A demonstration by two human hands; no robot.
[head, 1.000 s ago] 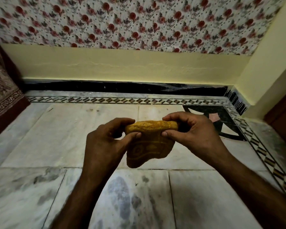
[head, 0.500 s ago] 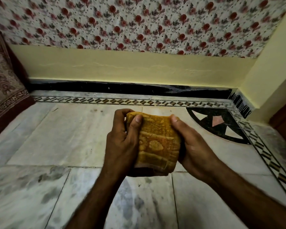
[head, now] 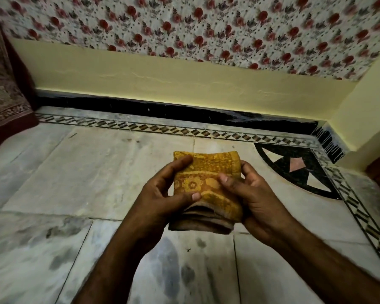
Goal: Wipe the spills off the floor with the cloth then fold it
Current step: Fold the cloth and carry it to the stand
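While holding the folded cloth [head: 206, 165] above the floor [head: 75, 183], clasps it between left hand [head: 160, 198] at 9 o'clock and right hand [head: 257, 202] at 3, equally near, with long axis 12-to-6 and loose edges at 6.

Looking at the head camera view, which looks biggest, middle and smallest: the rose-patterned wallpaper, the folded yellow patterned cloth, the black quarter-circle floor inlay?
1. rose-patterned wallpaper, spanning the whole width.
2. folded yellow patterned cloth.
3. black quarter-circle floor inlay.
The cloth is nearer the camera, so its lead over the inlay is unsure.
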